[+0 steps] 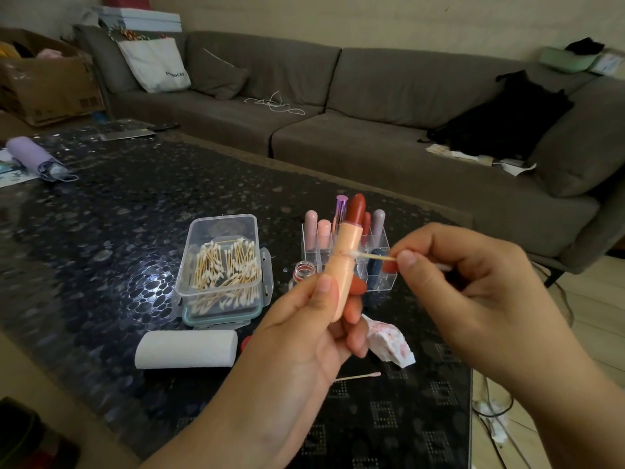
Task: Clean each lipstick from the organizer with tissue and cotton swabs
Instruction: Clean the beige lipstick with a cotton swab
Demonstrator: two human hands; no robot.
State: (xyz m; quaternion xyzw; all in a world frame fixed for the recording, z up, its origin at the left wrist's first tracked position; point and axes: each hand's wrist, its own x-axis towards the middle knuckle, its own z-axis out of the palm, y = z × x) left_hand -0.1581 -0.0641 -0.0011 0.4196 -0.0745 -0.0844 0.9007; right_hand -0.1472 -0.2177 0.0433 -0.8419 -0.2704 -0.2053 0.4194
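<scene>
Nearest to us, a used cotton swab (359, 376) lies on the dark patterned table (101, 231), just in front of a crumpled tissue (389, 343) stained pink. Above these we hold an open lipstick (345, 265) in our left hand (304, 333), fingers and thumb wrapped around its peach tube so that it stands tilted, the red bullet pointing up and away. Our right hand (473, 282) pinches a second cotton swab (372, 256) between thumb and fingertips, its white tip touching the side of the tube just below the collar. To the left on the table lies a white tissue roll (186, 348), and behind it a clear plastic box (220, 265) filled with cotton swabs. Behind the lipstick stands a clear organizer (378, 265) holding several more lipsticks upright in its compartments, with a small open jar (303, 270) just beside its near left corner. Farther off on the table's left lies a folded lilac umbrella (32, 157), and beyond the table runs a grey sofa (372, 113).
</scene>
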